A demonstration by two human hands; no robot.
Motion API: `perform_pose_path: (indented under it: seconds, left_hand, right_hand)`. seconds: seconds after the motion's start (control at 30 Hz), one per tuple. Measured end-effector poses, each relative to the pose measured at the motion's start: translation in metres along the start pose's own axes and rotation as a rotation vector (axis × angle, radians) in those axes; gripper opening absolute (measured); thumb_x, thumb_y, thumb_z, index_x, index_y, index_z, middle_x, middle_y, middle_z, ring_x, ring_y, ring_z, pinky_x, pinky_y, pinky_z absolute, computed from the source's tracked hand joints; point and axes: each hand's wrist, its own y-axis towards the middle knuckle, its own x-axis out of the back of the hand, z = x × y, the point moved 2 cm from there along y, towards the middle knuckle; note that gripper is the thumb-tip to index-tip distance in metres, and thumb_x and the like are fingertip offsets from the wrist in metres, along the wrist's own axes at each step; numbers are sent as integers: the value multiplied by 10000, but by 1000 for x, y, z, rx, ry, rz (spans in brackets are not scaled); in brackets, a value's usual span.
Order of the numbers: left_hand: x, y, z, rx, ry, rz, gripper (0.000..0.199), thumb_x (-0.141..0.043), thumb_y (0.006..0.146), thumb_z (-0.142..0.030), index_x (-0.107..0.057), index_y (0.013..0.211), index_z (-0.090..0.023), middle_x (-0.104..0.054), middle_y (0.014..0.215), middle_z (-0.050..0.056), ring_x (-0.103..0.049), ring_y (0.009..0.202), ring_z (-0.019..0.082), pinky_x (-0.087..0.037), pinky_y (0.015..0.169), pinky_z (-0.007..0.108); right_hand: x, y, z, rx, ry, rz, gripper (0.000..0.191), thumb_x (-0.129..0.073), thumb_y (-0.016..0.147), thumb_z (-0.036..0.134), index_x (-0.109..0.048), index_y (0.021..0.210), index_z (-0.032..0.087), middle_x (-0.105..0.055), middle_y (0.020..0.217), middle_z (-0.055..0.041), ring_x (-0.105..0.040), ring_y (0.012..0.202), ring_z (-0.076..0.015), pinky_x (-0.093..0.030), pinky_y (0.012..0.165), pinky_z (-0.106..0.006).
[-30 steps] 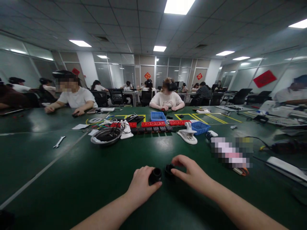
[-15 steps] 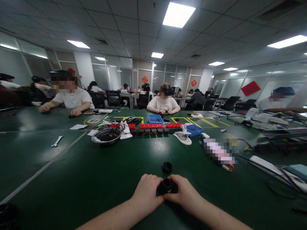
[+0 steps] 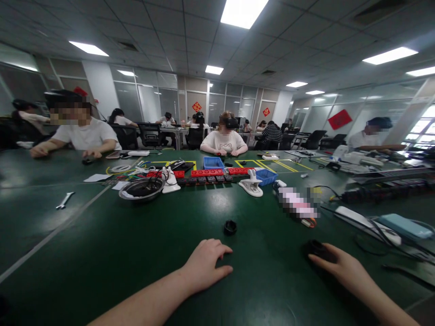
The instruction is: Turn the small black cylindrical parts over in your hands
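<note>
My left hand is over the green table in front of me, its fingers and thumb apart with nothing between them. Off to the right, my right hand grips a black round hollow part between thumb and fingers. Motion smears that part a little, and its exact kind does not show. A second black piece, a ring-like cap with an open top, lies on the table just beyond my left fingertips, untouched.
Ahead lie a metal bowl, red power strips, a blue bin and a white clamp base. A wrench is at left. White strips, cables and a light-blue box are at right. Several people sit around.
Both hands were together around the black hollow part. My right hand has carried it away to the right, and my left hand has let go. The view has turned slightly right.
</note>
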Motion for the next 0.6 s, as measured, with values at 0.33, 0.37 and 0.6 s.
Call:
perform_pose_path:
  seconds: [0.33,0.37,0.6]
  left_hand:
    - [2,-2,-4,85,37,32,307,-410,767,-474,-545,753,-198,-507,600,-37,-492,585,115,-346,531,197]
    - [1,-2,-4,81,45,35,307,-406,771,-471,-542,741,-198,-509,591,-39,-494,583,113,-346,537,197]
    - [-4,-1,-2,32,81,25,275,-425,771,-443,-543,708,-202,-543,602,-44,-509,576,109,-330,533,198]
  right_hand:
    - [-2,29,-6,7,-16,-112,522,-501,620,555,-556,972,173,-638,842,-82,-587,764,-252,-437,617,-313]
    - [-2,28,-6,6,-21,-116,533,-503,618,556,-550,982,170,-636,831,-81,-586,757,-249,-436,614,-311]
    - [-1,36,-7,5,-60,-80,506,-488,635,545,-544,959,160,-624,791,-74,-584,721,-234,-426,589,-294]
